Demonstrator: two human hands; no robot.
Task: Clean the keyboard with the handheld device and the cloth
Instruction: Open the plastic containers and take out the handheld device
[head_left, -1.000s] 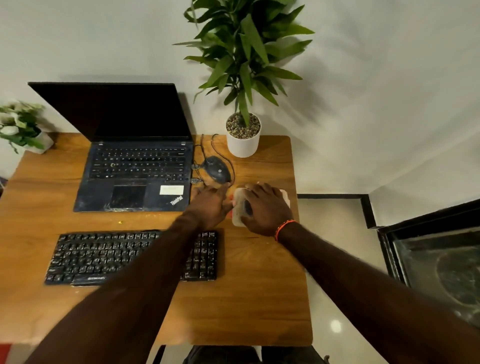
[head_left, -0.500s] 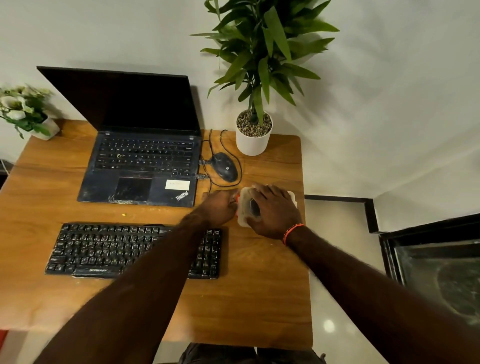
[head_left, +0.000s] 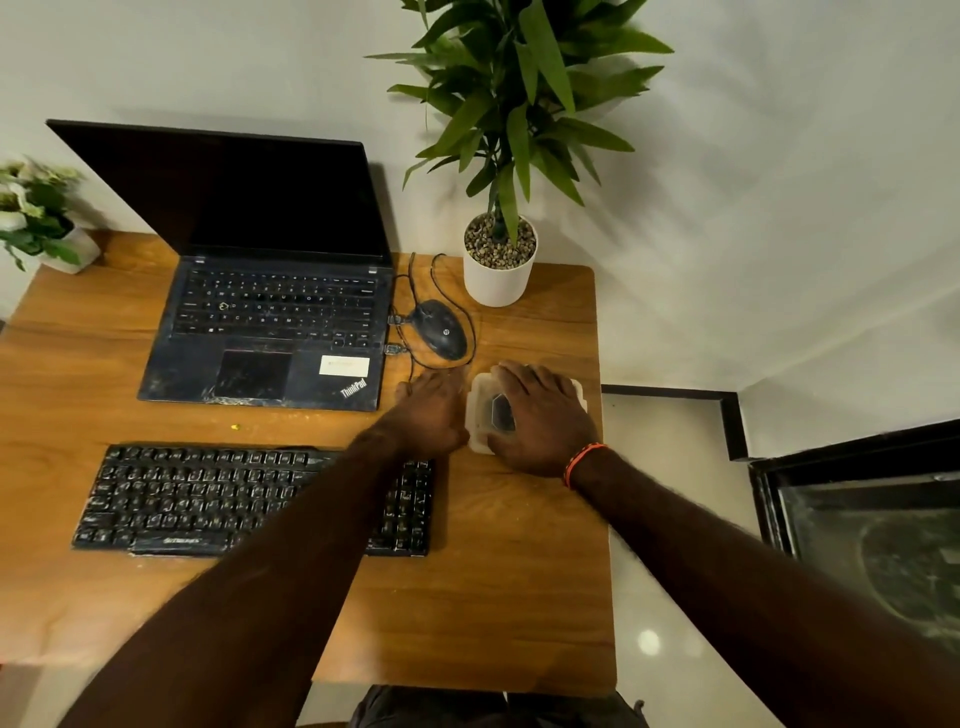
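Two hands on translucent box (head_left: 480, 410) | right hand (head_left: 540, 415) grips lid, left hand (head_left: 434, 410) touches side | dark item inside

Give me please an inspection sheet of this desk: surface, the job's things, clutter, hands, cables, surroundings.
Surface: wooden desk, small yellow crumb in front of the laptop.
Job's things: black keyboard at the near side; whitish container with a dark item inside; no cloth seen.
Clutter: open laptop, screen dark; mouse; potted plant; small flower pot.
Hands: left hand against the container's side; right hand over its top.
Cables: mouse cable looped to the laptop.
Surroundings: white wall, tiled floor.
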